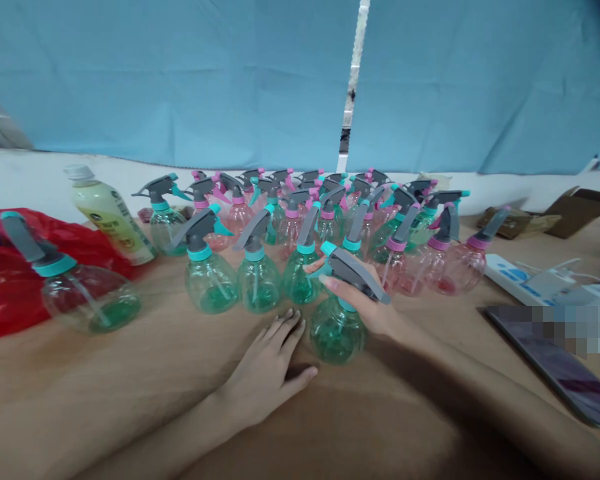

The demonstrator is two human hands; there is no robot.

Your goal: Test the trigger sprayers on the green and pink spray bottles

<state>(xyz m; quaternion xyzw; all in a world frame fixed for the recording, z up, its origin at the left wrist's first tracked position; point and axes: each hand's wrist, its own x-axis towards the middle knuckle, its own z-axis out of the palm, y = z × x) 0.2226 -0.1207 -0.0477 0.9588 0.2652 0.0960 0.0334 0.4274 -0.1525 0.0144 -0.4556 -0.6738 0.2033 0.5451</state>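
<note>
My right hand [367, 305] is wrapped around the neck and trigger of a green spray bottle [337, 337] with a grey head and teal collar. The bottle is upright, near the front of the group. My left hand [267, 360] lies flat on the table [180, 393], fingers spread, just left of that bottle and holding nothing. Behind the hands stand more green spray bottles [259, 287] with teal collars and pink spray bottles [473, 267] with pink collars, packed in rows. A single spray bottle [93, 300] leans at the far left.
A red plastic bag [10, 280] and a tilted drink bottle [107, 213] are at the left. On the right are a white power strip [510, 277], a dark phone [550, 360] and a brown cardboard box [580, 210]. A blue cloth [255, 87] hangs behind the table.
</note>
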